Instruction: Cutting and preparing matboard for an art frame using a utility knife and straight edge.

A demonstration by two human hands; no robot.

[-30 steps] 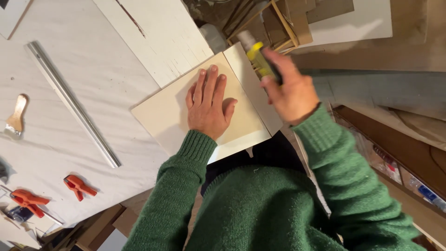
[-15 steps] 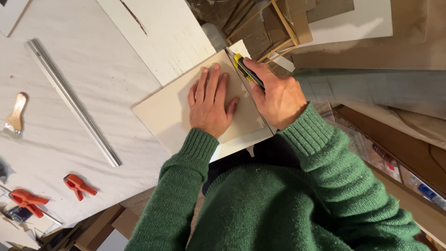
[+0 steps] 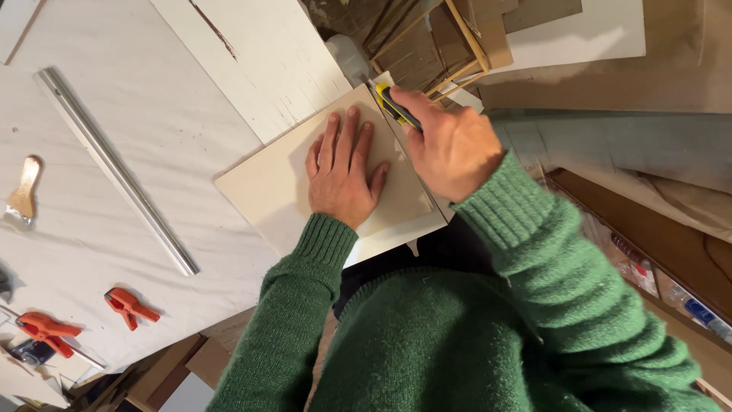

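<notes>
Cutting step in hand: pale square cardboard sheet (image 3: 267,187) pinned flat on white tabletop (image 3: 114,91) under splayed left hand (image 3: 343,172); yellow-black utility knife (image 3: 395,105) clenched in right hand (image 3: 450,149) grip at sheet's far edge. Steady pull along edge judged needed.

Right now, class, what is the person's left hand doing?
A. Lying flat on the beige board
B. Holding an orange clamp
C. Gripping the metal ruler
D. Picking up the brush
A: the left hand lies palm down, fingers spread, on the beige board, while the right hand holds a yellow and black knife at the board's edge.
</notes>
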